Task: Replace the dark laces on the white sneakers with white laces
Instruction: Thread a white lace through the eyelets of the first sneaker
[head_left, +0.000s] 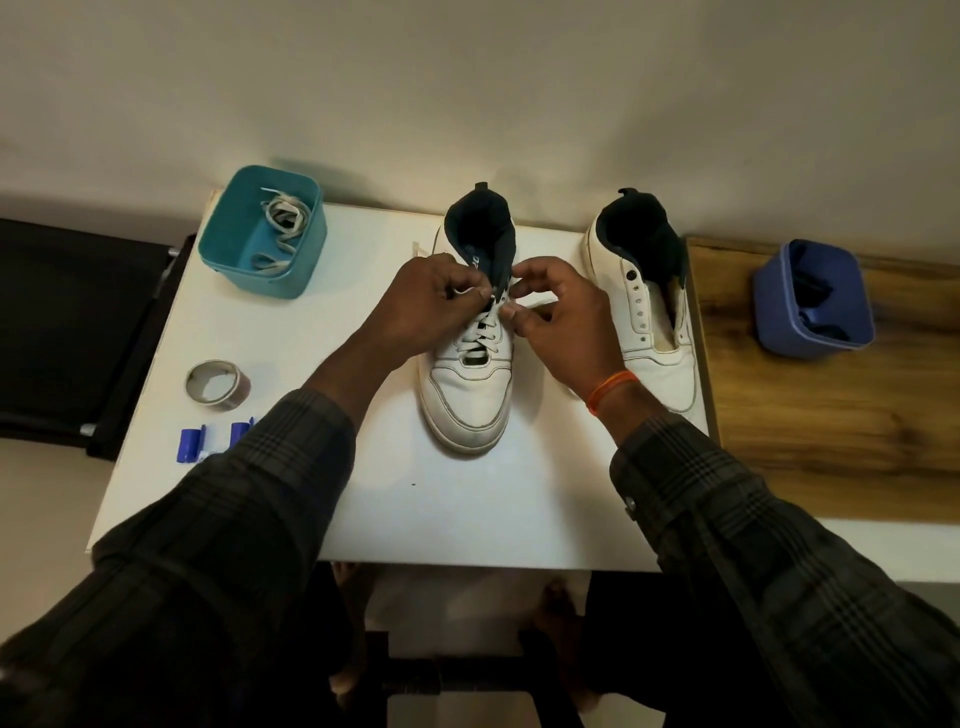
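Note:
A white sneaker (470, 395) with a dark tongue stands toe toward me in the middle of the white table (467, 509). A white lace (483, 332) crosses its lower eyelets. My left hand (431, 301) pinches one end of that lace at the sneaker's left upper eyelets. My right hand (558, 322) pinches the other end at the right side. A second white sneaker (649, 312) stands to the right with bare eyelets and no lace. A teal bin (262, 234) at the back left holds a white lace (283, 228). A blue bin (813, 301) at the right holds dark laces (815, 299).
A roll of tape (218, 385) lies at the table's left, with two blue-capped markers (218, 441) near my left sleeve. A wooden surface (831, 415) adjoins the table on the right. A black chair (78, 322) stands at the left. The wall is right behind the sneakers.

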